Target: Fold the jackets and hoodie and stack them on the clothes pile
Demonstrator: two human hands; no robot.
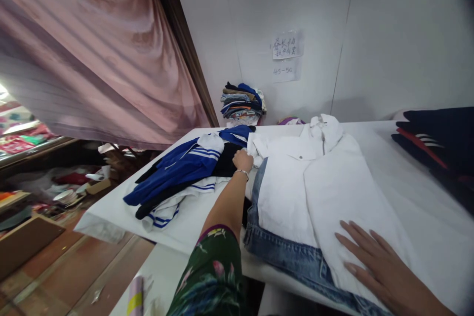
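A white collared jacket lies on the table with its collar toward the wall. Under it a blue denim garment shows along the near and left edges. My left hand is closed on the white cloth at the jacket's upper left, which looks like its sleeve. Flat on the jacket's lower right front rests my right hand, fingers spread and holding nothing. Just left of my left hand lie loose blue, black and white striped garments.
The white table reaches back to a wall with handwritten paper notes. A folded clothes stack stands at the back; dark folded garments lie at right. A pink curtain hangs left. A wrapped roll is near front.
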